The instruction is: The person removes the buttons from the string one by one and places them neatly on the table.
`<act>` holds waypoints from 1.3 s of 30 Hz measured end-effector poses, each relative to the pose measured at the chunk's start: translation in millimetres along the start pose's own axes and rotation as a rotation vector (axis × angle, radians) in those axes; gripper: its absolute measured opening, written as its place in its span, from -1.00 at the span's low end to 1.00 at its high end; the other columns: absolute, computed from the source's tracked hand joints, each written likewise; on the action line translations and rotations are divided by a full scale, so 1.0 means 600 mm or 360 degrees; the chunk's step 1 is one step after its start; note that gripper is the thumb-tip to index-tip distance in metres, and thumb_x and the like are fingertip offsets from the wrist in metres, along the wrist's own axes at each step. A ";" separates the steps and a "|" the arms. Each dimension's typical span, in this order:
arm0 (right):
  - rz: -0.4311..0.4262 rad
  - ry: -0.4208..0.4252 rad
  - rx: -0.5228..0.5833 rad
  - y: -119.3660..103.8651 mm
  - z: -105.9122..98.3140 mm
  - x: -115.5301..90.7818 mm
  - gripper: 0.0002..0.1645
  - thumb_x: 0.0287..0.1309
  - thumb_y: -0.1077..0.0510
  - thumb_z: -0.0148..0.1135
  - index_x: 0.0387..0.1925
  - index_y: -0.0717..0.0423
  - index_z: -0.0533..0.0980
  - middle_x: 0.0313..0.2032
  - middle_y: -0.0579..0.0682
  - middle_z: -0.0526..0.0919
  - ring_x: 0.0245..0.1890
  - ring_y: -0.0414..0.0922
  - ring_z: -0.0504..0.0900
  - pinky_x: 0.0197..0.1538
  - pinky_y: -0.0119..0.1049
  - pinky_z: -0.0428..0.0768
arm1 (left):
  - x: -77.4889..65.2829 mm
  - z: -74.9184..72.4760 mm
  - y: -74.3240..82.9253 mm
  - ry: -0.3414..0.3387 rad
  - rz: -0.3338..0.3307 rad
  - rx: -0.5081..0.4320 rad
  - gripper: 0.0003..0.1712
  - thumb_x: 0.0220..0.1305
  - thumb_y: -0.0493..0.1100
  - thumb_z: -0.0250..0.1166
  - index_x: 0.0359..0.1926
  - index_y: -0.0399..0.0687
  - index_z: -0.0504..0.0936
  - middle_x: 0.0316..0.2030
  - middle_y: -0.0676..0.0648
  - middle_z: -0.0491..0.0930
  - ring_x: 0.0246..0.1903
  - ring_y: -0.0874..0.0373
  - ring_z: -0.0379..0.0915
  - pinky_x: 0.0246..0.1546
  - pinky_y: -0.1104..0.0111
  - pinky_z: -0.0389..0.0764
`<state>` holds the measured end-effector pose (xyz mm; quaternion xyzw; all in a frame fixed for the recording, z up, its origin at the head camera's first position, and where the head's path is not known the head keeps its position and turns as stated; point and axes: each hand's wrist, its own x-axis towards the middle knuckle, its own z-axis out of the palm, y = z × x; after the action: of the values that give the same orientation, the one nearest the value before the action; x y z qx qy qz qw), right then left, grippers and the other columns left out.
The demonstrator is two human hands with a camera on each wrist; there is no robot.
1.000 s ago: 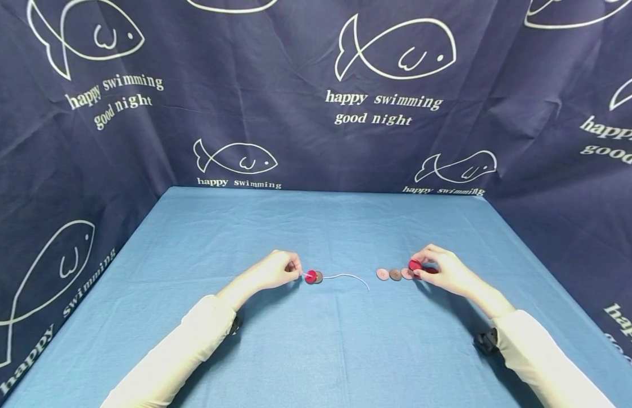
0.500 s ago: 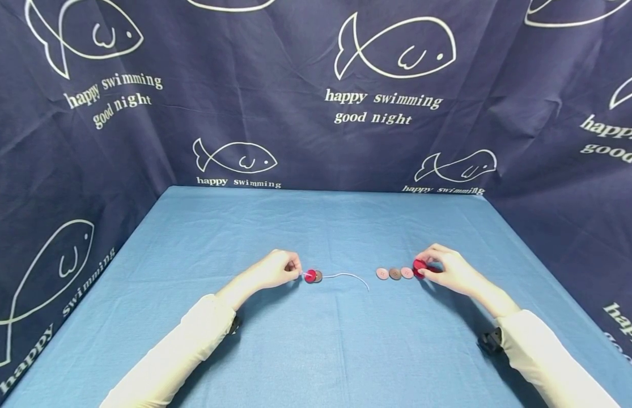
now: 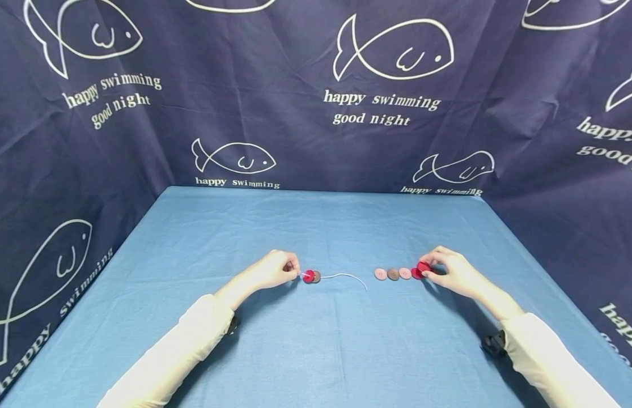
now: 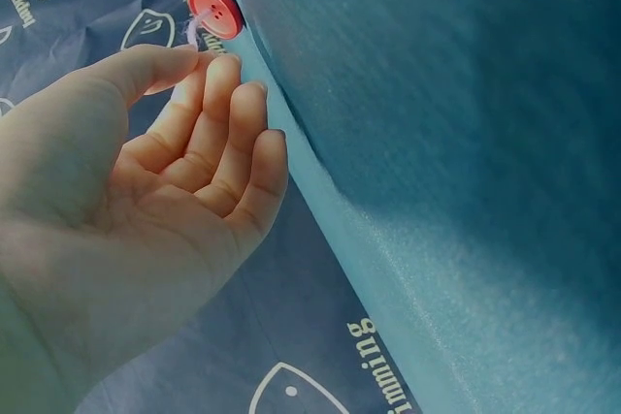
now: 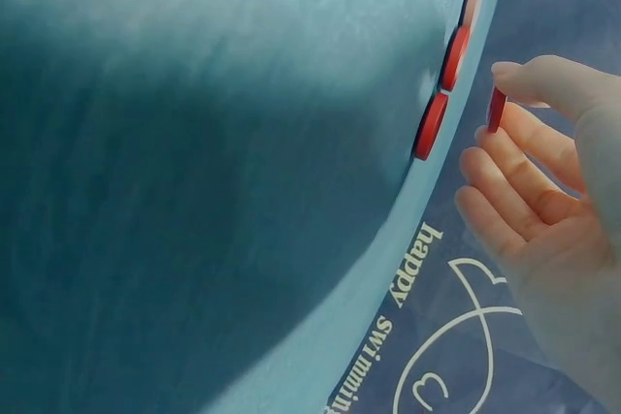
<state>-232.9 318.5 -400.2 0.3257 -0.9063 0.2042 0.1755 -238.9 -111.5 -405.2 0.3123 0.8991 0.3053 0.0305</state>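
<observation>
My left hand (image 3: 276, 270) pinches the near end of a white string (image 3: 341, 275) between thumb and index finger. On that string, just past the fingertips, are a red button (image 4: 215, 13) and a brown button (image 3: 317, 276) partly behind it. The string's free end curves across the cloth to the right. My right hand (image 3: 454, 276) pinches another red button (image 5: 497, 110) by its edge, above the right end of a row of buttons. Two red buttons lie there in the right wrist view, the nearer one (image 5: 432, 127) beside the other (image 5: 455, 58).
Leftward along the row lie a pink button (image 3: 404, 273), a brown button (image 3: 393, 274) and a second pink button (image 3: 380, 274). Blue cloth (image 3: 295, 340) covers the table. A dark blue curtain (image 3: 305, 113) with fish drawings hangs behind and at both sides.
My right hand has shifted slightly to the right with the red button, uncovering a red button in the row. The left hand and string have stayed in place.
</observation>
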 end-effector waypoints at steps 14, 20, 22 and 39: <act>0.0023 0.0011 -0.0064 0.009 -0.010 -0.011 -0.67 -0.23 0.31 0.45 -0.29 0.16 0.62 -0.36 -0.08 0.58 -0.39 -0.15 0.56 -0.34 -0.32 0.47 | -0.001 -0.002 0.004 0.0009 0.0010 -0.0001 -0.93 0.13 -0.30 0.22 -0.48 -0.10 0.57 -0.62 0.08 0.54 -0.66 0.40 0.34 -0.51 0.53 0.40; 0.0052 0.0009 -0.0063 0.015 -0.015 -0.016 -0.66 -0.24 0.30 0.46 -0.29 0.17 0.61 -0.37 -0.08 0.57 -0.40 -0.14 0.55 -0.38 -0.35 0.44 | -0.002 -0.003 0.006 0.0006 0.0012 -0.0007 -0.93 0.13 -0.30 0.22 -0.48 -0.12 0.56 -0.62 0.07 0.54 -0.66 0.40 0.35 -0.51 0.53 0.41; 0.0064 -0.0002 -0.0057 0.014 -0.017 -0.018 -0.66 -0.24 0.30 0.46 -0.29 0.19 0.61 -0.37 -0.07 0.57 -0.40 -0.13 0.55 -0.38 -0.34 0.44 | -0.002 -0.003 0.005 0.0004 0.0011 -0.0003 -0.93 0.13 -0.30 0.22 -0.47 -0.11 0.56 -0.62 0.07 0.54 -0.66 0.40 0.35 -0.50 0.53 0.41; 0.0104 -0.0034 -0.0093 0.021 -0.021 -0.030 -0.67 -0.23 0.32 0.46 -0.28 0.21 0.61 -0.37 -0.03 0.57 -0.40 -0.11 0.53 -0.39 -0.35 0.43 | -0.001 -0.003 0.008 -0.0006 -0.0018 0.0010 -0.93 0.13 -0.29 0.22 -0.47 -0.10 0.56 -0.62 0.08 0.54 -0.66 0.40 0.34 -0.50 0.53 0.40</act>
<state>-226.0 342.7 -400.7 0.2928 -0.9239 0.1796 0.1686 -236.3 -110.1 -401.3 0.3079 0.9017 0.3016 0.0329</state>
